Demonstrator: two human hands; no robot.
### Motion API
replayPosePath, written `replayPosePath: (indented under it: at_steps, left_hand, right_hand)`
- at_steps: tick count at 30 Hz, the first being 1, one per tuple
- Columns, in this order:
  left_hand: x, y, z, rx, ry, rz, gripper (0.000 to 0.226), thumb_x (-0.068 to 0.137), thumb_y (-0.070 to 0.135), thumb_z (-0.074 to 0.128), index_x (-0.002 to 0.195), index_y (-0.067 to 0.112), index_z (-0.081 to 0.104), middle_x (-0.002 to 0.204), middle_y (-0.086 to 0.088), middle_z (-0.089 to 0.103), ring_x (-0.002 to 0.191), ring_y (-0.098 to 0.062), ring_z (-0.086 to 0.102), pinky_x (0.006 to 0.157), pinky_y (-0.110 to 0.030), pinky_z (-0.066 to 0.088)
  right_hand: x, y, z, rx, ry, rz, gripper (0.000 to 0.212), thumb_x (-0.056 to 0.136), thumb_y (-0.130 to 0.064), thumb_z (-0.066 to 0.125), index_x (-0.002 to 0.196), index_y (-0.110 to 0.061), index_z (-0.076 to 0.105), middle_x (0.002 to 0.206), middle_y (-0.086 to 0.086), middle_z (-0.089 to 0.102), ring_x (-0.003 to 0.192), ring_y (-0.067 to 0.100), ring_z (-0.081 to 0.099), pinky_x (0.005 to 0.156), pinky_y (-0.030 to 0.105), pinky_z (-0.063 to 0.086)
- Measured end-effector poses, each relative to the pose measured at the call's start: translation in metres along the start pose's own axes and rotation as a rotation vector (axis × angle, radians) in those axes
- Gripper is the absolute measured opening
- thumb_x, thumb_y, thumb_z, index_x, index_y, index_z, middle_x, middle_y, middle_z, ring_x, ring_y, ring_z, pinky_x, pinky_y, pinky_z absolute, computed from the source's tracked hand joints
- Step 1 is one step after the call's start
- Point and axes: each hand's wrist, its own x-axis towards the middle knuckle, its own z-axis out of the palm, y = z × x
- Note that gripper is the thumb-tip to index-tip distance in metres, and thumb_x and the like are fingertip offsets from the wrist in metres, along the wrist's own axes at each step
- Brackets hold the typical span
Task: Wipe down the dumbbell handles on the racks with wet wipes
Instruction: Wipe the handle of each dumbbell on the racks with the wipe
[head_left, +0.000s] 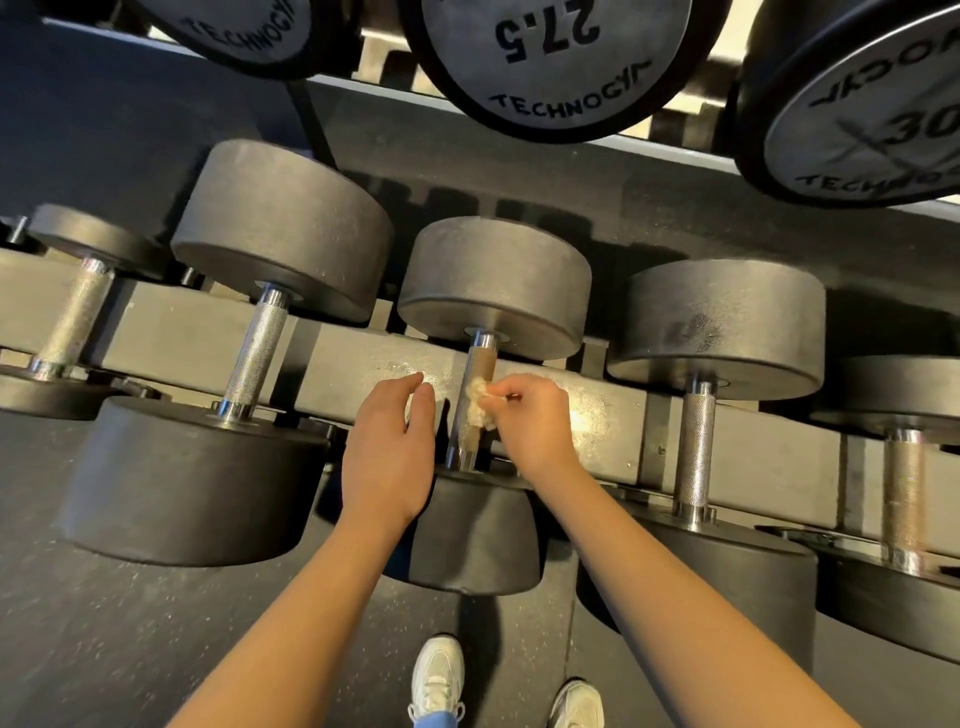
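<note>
A black dumbbell lies on the lower rack in the middle, its knurled metal handle (475, 379) running away from me. My right hand (535, 421) pinches a crumpled white wet wipe (477, 404) against the right side of that handle. My left hand (389, 452) hovers just left of the handle with loosely bent fingers, holding nothing, and does not plainly touch the bar. The near head of this dumbbell (472, 540) sits below my wrists.
More dumbbells flank it: a large one with a handle (257, 353) on the left, another handle (693, 452) on the right. The grey rack rail (597, 410) runs beneath. Upper-rack dumbbell ends (550, 57) marked 27.5 and 30 overhang. My white shoes (439, 680) stand on dark rubber floor.
</note>
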Motion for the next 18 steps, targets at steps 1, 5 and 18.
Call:
replayPosePath:
  at_steps: [1,5,18]
  left_hand:
    - [0.000,0.001,0.000,0.003,-0.001,-0.003,0.040,0.100,0.035,0.036,0.135,0.021,0.049,0.132,0.005,0.053,0.118,-0.004,0.045,0.098,-0.023,0.033]
    - [0.000,0.001,0.000,0.007,-0.008,-0.004,0.040,0.100,0.036,0.036,0.135,0.021,0.050,0.132,0.005,0.054,0.120,-0.007,0.047,0.102,-0.027,0.036]
    - [0.000,0.001,-0.001,0.040,-0.036,-0.025,0.038,0.100,0.035,0.040,0.134,0.024,0.049,0.135,0.007,0.051,0.121,-0.007,0.046,0.100,-0.028,0.035]
  right_hand:
    - [0.005,-0.004,0.000,0.021,0.039,0.002,0.010,0.087,-0.012,0.067,0.092,-0.006,0.073,0.095,0.006,0.069,0.085,0.014,0.063,0.082,0.026,0.051]
    - [0.018,-0.016,0.007,0.108,0.214,0.006,0.014,0.088,-0.013,0.066,0.098,-0.006,0.073,0.099,0.006,0.068,0.090,0.014,0.062,0.086,0.029,0.050]
    - [0.015,-0.015,0.007,0.035,0.167,-0.020,0.016,0.087,-0.016,0.068,0.099,-0.008,0.073,0.099,0.006,0.067,0.091,0.014,0.061,0.085,0.027,0.049]
